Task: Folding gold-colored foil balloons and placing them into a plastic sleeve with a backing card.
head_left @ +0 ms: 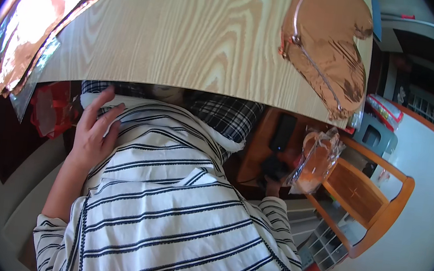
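Observation:
My left hand [95,133] is raised beside my striped shirt, just below the table edge. Its fingers are apart and nothing is in them. My right hand [274,187] reaches down to the right, at a dark bunched thing [274,168] above the wooden chair seat. That thing hides its fingers, so their grip does not show. Flat copper-coloured foil, like a deflated foil balloon [333,33], lies at the table's right side. More shiny copper foil [38,13] with clear plastic lies along the left side. Neither hand touches the foil on the table.
The wood-grain table [186,30] spans the top, its edge over my lap. On the right chair [363,195] are a black oblong device [283,132] with a small light and a clear-wrapped copper-coloured item [317,160]. A red bag [53,109] is at lower left.

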Demonstrator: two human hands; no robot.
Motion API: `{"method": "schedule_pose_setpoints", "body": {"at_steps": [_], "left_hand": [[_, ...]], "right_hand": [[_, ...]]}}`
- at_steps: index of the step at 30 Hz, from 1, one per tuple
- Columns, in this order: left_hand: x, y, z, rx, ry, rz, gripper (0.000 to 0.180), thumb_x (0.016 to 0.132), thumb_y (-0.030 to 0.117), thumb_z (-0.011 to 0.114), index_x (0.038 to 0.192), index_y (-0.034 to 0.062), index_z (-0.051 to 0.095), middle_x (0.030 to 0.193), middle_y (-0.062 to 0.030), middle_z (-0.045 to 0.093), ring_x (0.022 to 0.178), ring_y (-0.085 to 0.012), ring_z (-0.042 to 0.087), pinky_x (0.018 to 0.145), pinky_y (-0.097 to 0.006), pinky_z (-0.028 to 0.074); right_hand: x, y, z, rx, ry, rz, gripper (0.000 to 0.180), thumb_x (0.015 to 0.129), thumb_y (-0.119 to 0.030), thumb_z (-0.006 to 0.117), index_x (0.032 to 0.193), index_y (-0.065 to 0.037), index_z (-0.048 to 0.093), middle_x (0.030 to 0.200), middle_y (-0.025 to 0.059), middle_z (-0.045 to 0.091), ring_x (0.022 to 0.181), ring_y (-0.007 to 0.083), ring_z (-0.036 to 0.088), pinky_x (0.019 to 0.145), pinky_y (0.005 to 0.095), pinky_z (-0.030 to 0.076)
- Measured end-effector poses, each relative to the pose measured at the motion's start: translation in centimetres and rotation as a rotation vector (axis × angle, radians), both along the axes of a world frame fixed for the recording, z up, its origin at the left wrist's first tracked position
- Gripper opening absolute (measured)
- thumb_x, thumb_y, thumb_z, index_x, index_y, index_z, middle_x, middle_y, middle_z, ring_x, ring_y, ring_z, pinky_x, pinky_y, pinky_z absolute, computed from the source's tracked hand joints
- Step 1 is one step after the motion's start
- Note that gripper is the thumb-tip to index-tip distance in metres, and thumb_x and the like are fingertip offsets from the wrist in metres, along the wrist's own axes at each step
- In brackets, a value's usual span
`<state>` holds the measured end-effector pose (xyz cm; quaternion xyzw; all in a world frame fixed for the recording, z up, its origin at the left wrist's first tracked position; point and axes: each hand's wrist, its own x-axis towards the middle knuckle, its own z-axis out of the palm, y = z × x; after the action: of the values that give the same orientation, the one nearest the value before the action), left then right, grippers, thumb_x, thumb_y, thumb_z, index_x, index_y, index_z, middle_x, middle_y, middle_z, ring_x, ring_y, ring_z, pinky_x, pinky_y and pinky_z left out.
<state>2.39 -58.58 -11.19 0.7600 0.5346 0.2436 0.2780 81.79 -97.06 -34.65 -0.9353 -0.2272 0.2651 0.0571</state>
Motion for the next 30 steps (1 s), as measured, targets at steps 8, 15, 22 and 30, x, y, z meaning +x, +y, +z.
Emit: {"method": "schedule_pose_setpoints", "body": {"at_steps": [8, 15, 22, 30], "left_hand": [[1.1, 1.6, 1.7, 0.17, 0.107, -0.091, 0.042, 0.082, -0.009, 0.066, 0.123, 0.0018, 0.067, 0.141, -0.0235, 0.054, 0.12, -0.038, 0.063, 0.099, -0.044, 0.052], [-0.3, 1.9, 1.5, 0.185, 0.051, -0.043, 0.042, 0.081, -0.009, 0.066, 0.122, 0.0021, 0.067, 0.138, -0.0233, 0.055, 0.119, -0.038, 0.063, 0.098, -0.045, 0.052], [-2.0, 3.3, 2.1, 0.27, -0.006, -0.072, 0.04, 0.082, -0.011, 0.065, 0.12, 0.0009, 0.067, 0.128, -0.0227, 0.063, 0.114, -0.0372, 0.065, 0.096, -0.044, 0.053], [-2.9, 4.2, 3.5, 0.292, -0.104, -0.123, 0.032, 0.084, -0.014, 0.063, 0.114, -0.0033, 0.069, 0.117, -0.0233, 0.068, 0.103, -0.0337, 0.07, 0.087, -0.039, 0.057]], "right_hand": [[-22.7, 9.5, 0.9, -0.306, -0.36, -0.393, 0.071, 0.071, -0.026, 0.086, 0.134, -0.006, 0.059, 0.123, 0.0195, 0.068, 0.112, 0.0384, 0.068, 0.103, 0.0457, 0.053], [-26.4, 10.0, 0.4, -0.167, -0.301, 0.424, 0.02, 0.087, -0.021, 0.067, 0.096, -0.004, 0.071, 0.094, 0.0203, 0.072, 0.091, 0.0397, 0.071, 0.08, 0.0479, 0.056], [-34.2, 28.4, 19.9, -0.207, 0.539, 0.767, 0.02, 0.084, -0.024, 0.07, 0.093, -0.006, 0.074, 0.081, 0.0147, 0.072, 0.079, 0.0287, 0.072, 0.073, 0.0403, 0.055], [-32.6, 42.8, 43.0, 0.25, 0.547, 0.771, 0.008, 0.09, -0.008, 0.07, 0.088, -0.001, 0.069, 0.08, -0.0006, 0.066, 0.071, 0.005, 0.058, 0.063, 0.0246, 0.048]]}}
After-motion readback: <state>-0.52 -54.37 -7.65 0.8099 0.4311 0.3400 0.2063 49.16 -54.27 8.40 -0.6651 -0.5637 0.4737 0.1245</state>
